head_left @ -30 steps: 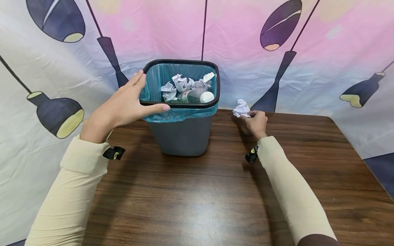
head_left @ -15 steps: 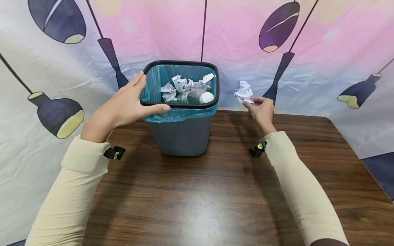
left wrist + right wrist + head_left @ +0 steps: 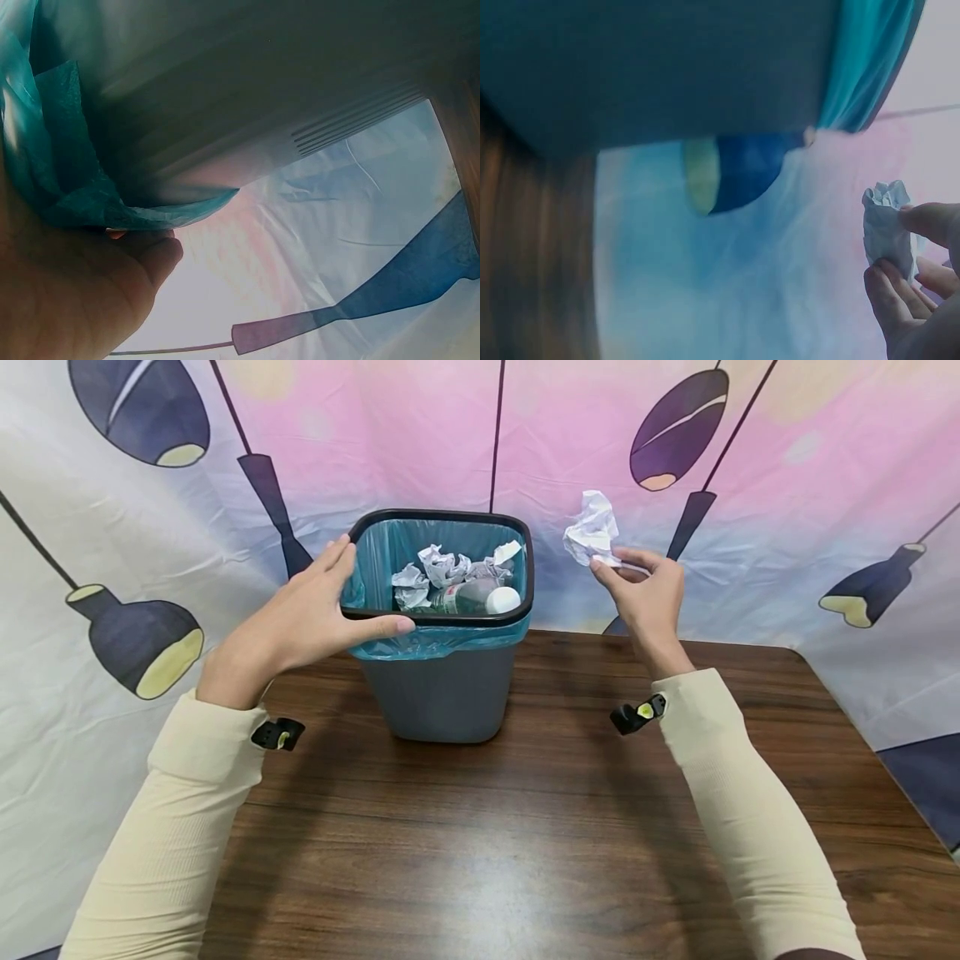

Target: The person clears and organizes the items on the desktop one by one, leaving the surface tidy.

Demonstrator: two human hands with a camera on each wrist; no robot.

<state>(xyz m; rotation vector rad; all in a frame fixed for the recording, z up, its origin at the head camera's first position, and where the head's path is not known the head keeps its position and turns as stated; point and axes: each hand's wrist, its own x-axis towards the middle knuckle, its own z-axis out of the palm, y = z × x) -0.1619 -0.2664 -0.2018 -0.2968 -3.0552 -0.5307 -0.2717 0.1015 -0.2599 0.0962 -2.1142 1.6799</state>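
Observation:
A grey trash bin (image 3: 446, 693) with a black rim and a teal liner (image 3: 408, 643) stands upright on the table. My left hand (image 3: 300, 614) rests at its near left corner, fingers along the left side and thumb stretched over the front rim. From the left wrist view, part of that hand (image 3: 82, 281) touches the liner's folded edge. Right of the bin, raised above the table, my right hand (image 3: 645, 597) pinches a crumpled paper ball (image 3: 592, 531) between thumb and fingers. The right wrist view also has the paper ball (image 3: 889, 232) at the fingertips.
Inside the bin lie several crumpled papers (image 3: 444, 566) and a plastic bottle (image 3: 474, 596) with a white cap (image 3: 502, 601). A wooden table (image 3: 450, 843) is below. Behind it hangs a printed cloth (image 3: 420, 435).
My right hand has lifted the paper ball from the back of the table to above the bin's rim height in view. The left hand and bin have stayed put.

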